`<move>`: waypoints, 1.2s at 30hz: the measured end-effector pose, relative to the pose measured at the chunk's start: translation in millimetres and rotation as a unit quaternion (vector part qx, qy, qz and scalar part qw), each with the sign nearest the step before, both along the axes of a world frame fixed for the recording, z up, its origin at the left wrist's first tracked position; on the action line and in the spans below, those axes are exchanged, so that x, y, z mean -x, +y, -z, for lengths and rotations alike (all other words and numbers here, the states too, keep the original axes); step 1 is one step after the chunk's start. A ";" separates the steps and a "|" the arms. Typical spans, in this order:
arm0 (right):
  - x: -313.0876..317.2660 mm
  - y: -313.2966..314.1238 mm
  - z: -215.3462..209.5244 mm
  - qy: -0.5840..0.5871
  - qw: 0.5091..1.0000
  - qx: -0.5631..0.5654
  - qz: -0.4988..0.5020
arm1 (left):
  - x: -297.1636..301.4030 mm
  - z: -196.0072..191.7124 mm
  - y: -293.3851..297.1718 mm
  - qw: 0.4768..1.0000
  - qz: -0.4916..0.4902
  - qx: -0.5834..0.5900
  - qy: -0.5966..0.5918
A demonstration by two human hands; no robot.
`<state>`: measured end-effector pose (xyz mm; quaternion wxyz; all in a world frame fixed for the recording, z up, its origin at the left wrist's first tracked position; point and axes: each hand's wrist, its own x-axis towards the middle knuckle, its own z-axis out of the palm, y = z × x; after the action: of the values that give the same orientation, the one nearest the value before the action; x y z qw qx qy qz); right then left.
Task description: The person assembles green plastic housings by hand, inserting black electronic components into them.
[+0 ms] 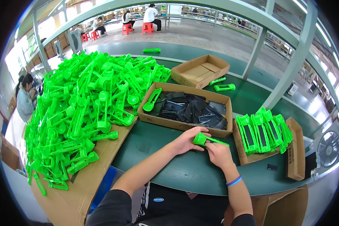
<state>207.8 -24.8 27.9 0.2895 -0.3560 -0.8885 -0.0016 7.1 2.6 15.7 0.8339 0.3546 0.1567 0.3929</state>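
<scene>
A bright green plastic housing (202, 139) with one wide rounded end is held over the dark green table. My left hand (187, 141) is closed round its wide end. My right hand (219, 153), with a blue band at the wrist, pinches along its narrower part, and the fingers hide some of it. Whether a dark strip sits in this housing, I cannot tell. Just beyond my hands stands a cardboard tray (169, 122) of loose black rectangular pieces (194, 109). Another green housing (153, 100) lies over that tray's left end.
A large heap of green housings (86, 98) covers cardboard at the left. On the right, a box (245, 158) holds several housings with black strips (263, 132). One black piece (272, 167) lies beside it. A shallow carton (201, 69), metal posts (255, 52) and a fan (329, 148) stand around.
</scene>
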 end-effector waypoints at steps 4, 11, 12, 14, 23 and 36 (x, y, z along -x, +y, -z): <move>5.3 -1.5 3.0 -0.066 0.996 -0.054 -0.025 | -0.7 15.9 2.8 0.998 -0.010 0.029 0.054; 31.0 -4.2 -24.5 0.043 0.971 -0.189 -0.137 | 7.1 25.4 11.5 0.999 -0.005 0.019 0.047; 26.0 1.2 -28.1 0.065 0.965 -0.218 -0.128 | 4.8 25.8 12.8 0.999 -0.007 0.052 0.014; 21.1 29.0 -40.7 0.116 0.975 -0.184 -0.043 | 5.3 21.3 13.5 1.000 0.007 0.009 0.018; 0.5 143.0 -48.2 -0.153 0.957 0.238 0.067 | 4.7 22.3 12.6 0.996 0.031 -0.064 0.054; -11.6 50.6 -43.2 0.436 0.868 0.235 -0.035 | 5.4 23.9 12.7 0.999 -0.009 0.035 -0.003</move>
<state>219.4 25.8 71.1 0.5553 -0.3468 -0.6574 0.3731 1.7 15.3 -8.2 0.8429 0.3225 0.1704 0.3955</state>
